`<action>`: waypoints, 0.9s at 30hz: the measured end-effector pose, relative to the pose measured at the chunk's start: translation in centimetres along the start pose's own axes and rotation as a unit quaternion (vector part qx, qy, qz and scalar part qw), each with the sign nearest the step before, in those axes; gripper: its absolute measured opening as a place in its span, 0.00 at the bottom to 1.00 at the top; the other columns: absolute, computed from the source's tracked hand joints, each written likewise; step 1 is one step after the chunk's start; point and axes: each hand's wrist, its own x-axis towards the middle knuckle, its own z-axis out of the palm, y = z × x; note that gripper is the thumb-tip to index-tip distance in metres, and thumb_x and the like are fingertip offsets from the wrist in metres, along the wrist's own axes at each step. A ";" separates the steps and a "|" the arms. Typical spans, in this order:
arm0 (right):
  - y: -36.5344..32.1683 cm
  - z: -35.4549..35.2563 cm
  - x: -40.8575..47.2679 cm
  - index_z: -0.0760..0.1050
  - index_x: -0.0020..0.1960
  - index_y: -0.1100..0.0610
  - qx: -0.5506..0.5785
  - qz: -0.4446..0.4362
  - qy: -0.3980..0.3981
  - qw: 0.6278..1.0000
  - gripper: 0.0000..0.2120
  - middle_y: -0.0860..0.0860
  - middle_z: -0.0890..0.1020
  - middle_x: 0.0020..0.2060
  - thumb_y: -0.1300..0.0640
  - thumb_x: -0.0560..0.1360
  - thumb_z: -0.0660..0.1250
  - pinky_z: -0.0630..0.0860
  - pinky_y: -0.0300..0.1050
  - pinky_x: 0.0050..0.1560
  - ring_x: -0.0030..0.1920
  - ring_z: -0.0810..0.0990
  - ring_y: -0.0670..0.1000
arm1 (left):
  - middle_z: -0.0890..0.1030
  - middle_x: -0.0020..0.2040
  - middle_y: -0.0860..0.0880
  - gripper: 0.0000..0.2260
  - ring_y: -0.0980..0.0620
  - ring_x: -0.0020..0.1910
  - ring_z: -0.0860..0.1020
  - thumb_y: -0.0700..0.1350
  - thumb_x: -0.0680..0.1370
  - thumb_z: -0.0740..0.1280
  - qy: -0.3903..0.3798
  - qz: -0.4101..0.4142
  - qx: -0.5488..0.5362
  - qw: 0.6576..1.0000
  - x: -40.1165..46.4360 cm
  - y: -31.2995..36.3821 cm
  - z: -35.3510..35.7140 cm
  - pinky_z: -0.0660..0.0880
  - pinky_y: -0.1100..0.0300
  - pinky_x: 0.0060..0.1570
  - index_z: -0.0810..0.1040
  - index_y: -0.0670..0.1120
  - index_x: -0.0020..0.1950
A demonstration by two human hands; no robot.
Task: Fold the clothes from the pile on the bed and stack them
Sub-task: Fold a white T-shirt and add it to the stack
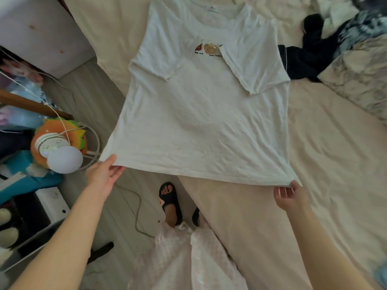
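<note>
The left hand (103,176) and right hand (290,195) each pinch a hem corner of the white T-shirt (201,114), sleeves folded in, over the bed (335,153).

I see the white cotton T-shirt (201,114) spread on the beige-sheeted bed (326,147), sleeves folded inward, hem overhanging the near edge. The tumbled heap of dark and pale clothes (326,38) lies far right. Left, on the floor, stands an orange round-headed fan (58,143).
</note>
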 end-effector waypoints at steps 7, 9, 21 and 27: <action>-4.1 1.8 -5.5 0.72 0.51 0.57 -0.015 -0.070 -0.100 0.992 0.04 0.49 0.76 0.45 0.62 0.78 0.60 0.79 0.43 0.43 0.46 0.77 0.48 | 0.78 0.54 0.45 0.05 0.49 0.48 0.78 0.35 0.77 0.65 0.011 0.054 -0.074 0.996 -4.7 4.4 3.1 0.77 0.53 0.49 0.72 0.43 0.50; -6.2 3.0 -7.1 0.72 0.46 0.57 -0.006 -0.083 -0.136 0.987 0.04 0.49 0.77 0.45 0.62 0.78 0.60 0.80 0.43 0.44 0.46 0.77 0.48 | 0.77 0.55 0.46 0.04 0.51 0.48 0.78 0.36 0.78 0.64 0.003 0.058 -0.091 0.994 -5.5 6.3 4.0 0.77 0.56 0.47 0.72 0.45 0.48; -17.4 18.3 -12.1 0.70 0.44 0.61 0.101 -0.104 -0.186 0.972 0.06 0.52 0.75 0.43 0.62 0.80 0.60 0.82 0.42 0.41 0.42 0.78 0.49 | 0.76 0.44 0.44 0.03 0.48 0.48 0.77 0.35 0.78 0.64 -0.036 0.093 -0.221 0.970 -4.1 21.2 15.5 0.80 0.59 0.35 0.71 0.40 0.46; -20.0 28.8 -10.6 0.72 0.53 0.64 0.123 -0.109 -0.180 0.970 0.06 0.53 0.78 0.44 0.62 0.80 0.60 0.81 0.42 0.33 0.44 0.80 0.50 | 0.76 0.41 0.43 0.05 0.46 0.49 0.78 0.33 0.79 0.62 -0.051 0.077 -0.216 0.972 1.4 26.8 24.6 0.80 0.60 0.42 0.71 0.40 0.44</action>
